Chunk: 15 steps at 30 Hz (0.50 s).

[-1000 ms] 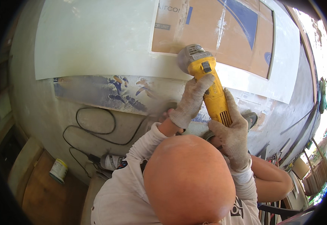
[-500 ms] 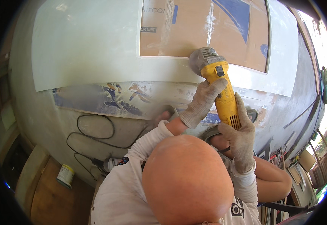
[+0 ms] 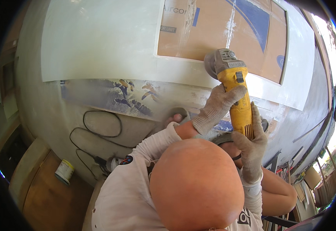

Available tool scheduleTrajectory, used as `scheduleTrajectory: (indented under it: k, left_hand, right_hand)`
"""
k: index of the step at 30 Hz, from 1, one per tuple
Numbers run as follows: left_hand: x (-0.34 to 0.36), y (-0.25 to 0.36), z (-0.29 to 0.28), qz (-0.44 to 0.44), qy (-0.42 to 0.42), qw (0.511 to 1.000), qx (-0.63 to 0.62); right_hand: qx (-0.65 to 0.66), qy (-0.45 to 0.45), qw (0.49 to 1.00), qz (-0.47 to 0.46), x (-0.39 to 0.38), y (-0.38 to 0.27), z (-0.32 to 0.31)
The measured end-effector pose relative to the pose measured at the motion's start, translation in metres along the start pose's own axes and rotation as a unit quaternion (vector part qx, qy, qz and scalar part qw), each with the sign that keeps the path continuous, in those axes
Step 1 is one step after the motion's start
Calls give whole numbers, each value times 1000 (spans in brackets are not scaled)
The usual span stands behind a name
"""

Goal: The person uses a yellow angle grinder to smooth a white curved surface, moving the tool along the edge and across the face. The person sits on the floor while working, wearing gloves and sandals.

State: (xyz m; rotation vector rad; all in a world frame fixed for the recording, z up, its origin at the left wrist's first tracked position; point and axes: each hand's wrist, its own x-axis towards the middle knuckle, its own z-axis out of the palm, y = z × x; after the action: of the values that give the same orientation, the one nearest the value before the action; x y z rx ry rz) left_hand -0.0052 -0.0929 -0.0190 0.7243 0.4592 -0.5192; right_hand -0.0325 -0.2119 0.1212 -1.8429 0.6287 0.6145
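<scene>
Tub (image 3: 64, 171), contents hidden, near upper corner of brown board (image 3: 56, 206); left hand (image 3: 222, 102), right hand (image 3: 251, 145) grip grinder (image 3: 240, 109)

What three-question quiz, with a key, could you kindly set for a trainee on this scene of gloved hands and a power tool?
1. What colour is the long body of the power tool?
A) Red
B) Yellow
C) Green

2. True or false: the small container is to the left of the power tool.

3. The left grip and the right grip, both gloved, hold the power tool. Which is nearer its grey head?

Key:
1. B, yellow.
2. True.
3. The left grip; the right grip is at the vented rear end.
</scene>
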Motion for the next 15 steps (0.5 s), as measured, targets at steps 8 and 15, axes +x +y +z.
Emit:
scheduleTrajectory:
  k: [8,15]
  left_hand:
    - [-32,40,-45,24,111,993,-36]
    - [-48,59,-62,62,116,990,-50]
  right_hand:
    - [-18,-100,995,-14,5,-22,46]
    - [-127,-129,983,-15,5,-50,67]
